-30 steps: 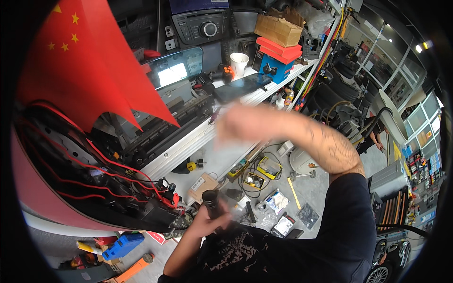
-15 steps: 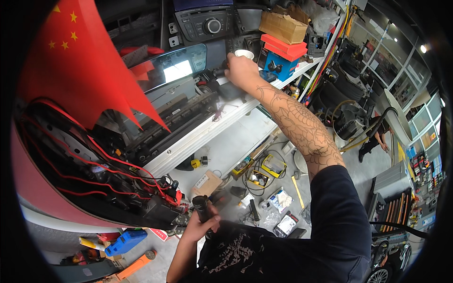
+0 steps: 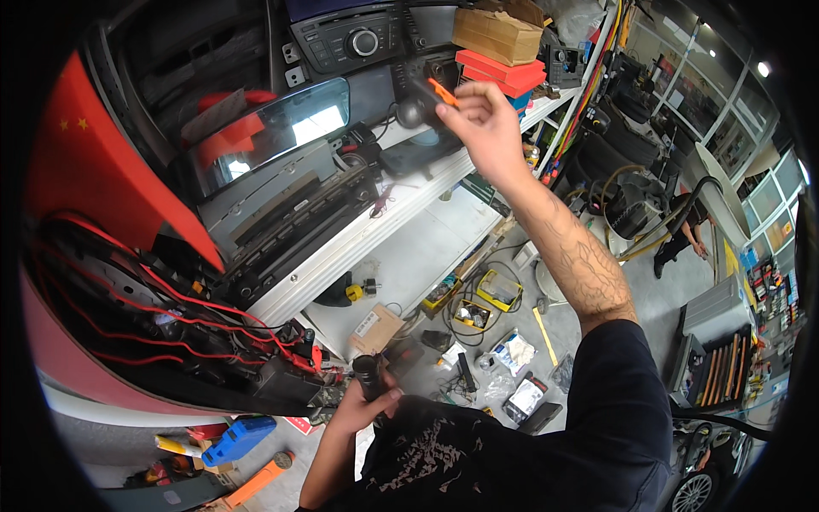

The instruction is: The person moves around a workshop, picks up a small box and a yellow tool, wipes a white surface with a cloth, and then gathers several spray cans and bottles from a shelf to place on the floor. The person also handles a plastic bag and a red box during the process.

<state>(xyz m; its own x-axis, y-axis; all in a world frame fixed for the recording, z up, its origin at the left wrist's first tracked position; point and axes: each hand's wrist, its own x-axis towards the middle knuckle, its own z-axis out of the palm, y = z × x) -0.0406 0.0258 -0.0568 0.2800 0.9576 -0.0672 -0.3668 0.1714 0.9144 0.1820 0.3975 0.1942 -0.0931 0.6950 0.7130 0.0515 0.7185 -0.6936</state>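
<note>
Low in front of my body, my left hand [image 3: 365, 406] is wrapped round a black flashlight [image 3: 368, 372], its wide end pointing up. Over the shelf, my right hand [image 3: 490, 128] is raised, thumb and fingers pinching a small black and orange object [image 3: 440, 91]; its kind is blurred. Just left of those fingertips sits a dark rounded thing [image 3: 411, 113] on the white shelf [image 3: 401, 200]. Beneath the hand lies a flat dark object [image 3: 418, 154]. A rectangular mirror-like panel [image 3: 273, 136] leans on the shelf, left of my right hand.
Red boxes [image 3: 503, 72] and a cardboard box [image 3: 499, 36] are stacked beyond my right hand. A car radio panel [image 3: 354, 43] stands at the back. Red cables [image 3: 196, 299] and a red flag [image 3: 94, 162] crowd the left. Yellow trays [image 3: 499, 290] lie below; a person [image 3: 682, 239] is at far right.
My right hand has drawn back from the shelf and risen, and now shows the black and orange object. The view has shifted slightly. My left hand keeps the flashlight.
</note>
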